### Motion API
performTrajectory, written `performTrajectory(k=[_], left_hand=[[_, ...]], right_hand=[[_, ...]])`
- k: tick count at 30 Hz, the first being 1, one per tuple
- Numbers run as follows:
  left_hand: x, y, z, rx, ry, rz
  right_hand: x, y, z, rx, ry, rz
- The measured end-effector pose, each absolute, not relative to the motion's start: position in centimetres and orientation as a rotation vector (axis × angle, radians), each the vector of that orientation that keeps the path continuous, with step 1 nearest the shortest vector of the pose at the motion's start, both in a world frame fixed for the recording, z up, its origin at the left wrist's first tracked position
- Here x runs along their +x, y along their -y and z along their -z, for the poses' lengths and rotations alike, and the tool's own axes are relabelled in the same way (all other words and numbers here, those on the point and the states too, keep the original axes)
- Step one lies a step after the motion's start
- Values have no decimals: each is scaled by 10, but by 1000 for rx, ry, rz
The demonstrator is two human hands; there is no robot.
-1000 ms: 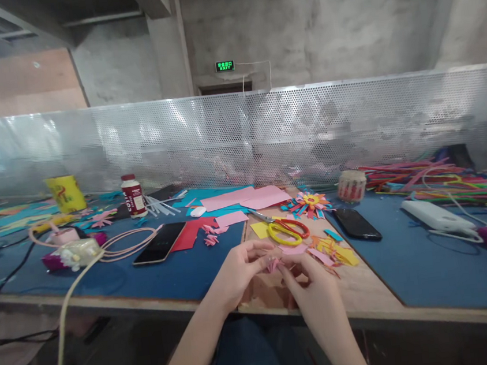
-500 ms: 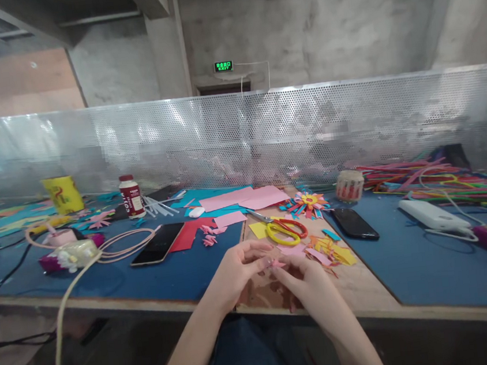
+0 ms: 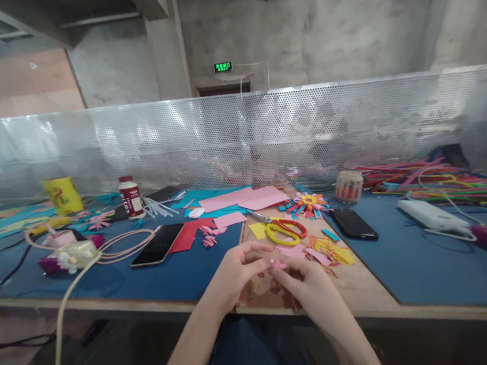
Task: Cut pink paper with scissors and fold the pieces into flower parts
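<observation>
Both my hands meet over the wooden board (image 3: 367,285) at the table's near edge. My left hand (image 3: 238,276) and my right hand (image 3: 307,289) pinch a small folded pink paper piece (image 3: 278,265) between their fingertips. Just beyond them lie yellow-and-red scissors (image 3: 285,230), pink and yellow paper scraps (image 3: 331,253) and a finished multicoloured paper flower (image 3: 309,202).
Two black phones (image 3: 158,243) (image 3: 354,223) lie on the blue mat. Pink paper sheets (image 3: 249,198), a glue bottle (image 3: 131,197), a yellow cup (image 3: 62,194), a pink cable (image 3: 119,245), a white power bank (image 3: 432,215) and coloured strips (image 3: 443,176) surround them. A perforated metal screen (image 3: 238,136) closes the back.
My right hand has drawn slightly down and toward me while both hands keep working the pink piece. The view shifted a little.
</observation>
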State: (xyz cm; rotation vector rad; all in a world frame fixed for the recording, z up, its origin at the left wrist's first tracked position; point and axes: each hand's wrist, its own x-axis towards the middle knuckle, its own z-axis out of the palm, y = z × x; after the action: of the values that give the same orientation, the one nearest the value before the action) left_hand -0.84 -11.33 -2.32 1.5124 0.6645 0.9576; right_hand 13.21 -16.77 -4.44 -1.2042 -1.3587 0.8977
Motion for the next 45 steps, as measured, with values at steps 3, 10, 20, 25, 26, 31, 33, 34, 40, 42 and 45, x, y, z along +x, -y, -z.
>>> performTrajectory(k=[3,10,20,25,26,31,33,34,40,42,45], left_hand=[[-9,113,22,1520,-660,-929],[-9,109,24,1457,-625,-881],[-10,110,23,1534,-655,-902],[-10,109,25,1537,-655,-900],[-10,109,26,1536,-655,-904],[-9,107,28,1537,-652,-918],[-9,107,27,1531,-663,-918],[-9,108,27,1525,-669,-917],[-4,109,25,1448,-689,-950],[-3,108,26,1416,-689,-970],[-3,107,29,1403,-678,-983]], right_hand=[[131,168,45,-1228,1363,-860],[129,166,48,-1235,1391,-792],[129,165,49,-1271,1421,-712],[129,165,50,-1295,1454,-663],[129,165,50,-1301,1459,-641],[129,164,49,-1303,1490,-517],[129,164,49,-1300,1492,-509],[129,164,49,-1300,1491,-508],[128,162,50,-1314,1488,-483],[127,161,50,-1327,1488,-476],[127,162,50,-1315,1468,-514]])
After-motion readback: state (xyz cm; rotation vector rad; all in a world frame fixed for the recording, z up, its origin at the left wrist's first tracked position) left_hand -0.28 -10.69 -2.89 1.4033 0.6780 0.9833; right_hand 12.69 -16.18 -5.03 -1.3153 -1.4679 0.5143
